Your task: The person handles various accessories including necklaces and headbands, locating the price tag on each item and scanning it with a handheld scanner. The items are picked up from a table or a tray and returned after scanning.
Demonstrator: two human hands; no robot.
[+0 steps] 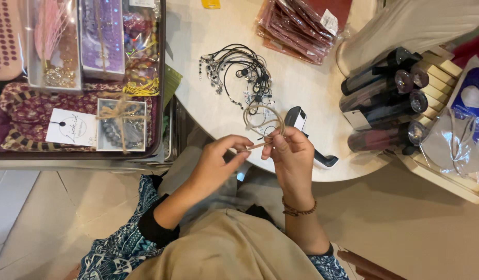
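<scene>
My left hand (pixel 217 163) and my right hand (pixel 291 158) meet at the near edge of a round white table (pixel 312 98). Together they pinch a thin beige cord necklace (pixel 262 120), whose loops rise above my right fingers. My left thumb and forefinger grip the cord's end. A beaded bracelet sits on my right wrist. A pile of black cord necklaces (pixel 239 70) with small pendants lies on the table just beyond my hands. A white and black tagging gun (pixel 306 136) rests on the table, partly hidden behind my right hand.
A dark tray (pixel 159 103) at left holds boxed jewellery, a beaded bracelet box with twine, a paper tag and patterned fabric. Maroon packets (pixel 301 23) lie at the table's far side. Dark cylindrical tubes (pixel 384 101) sit on a wooden rack at right, beside plastic bags.
</scene>
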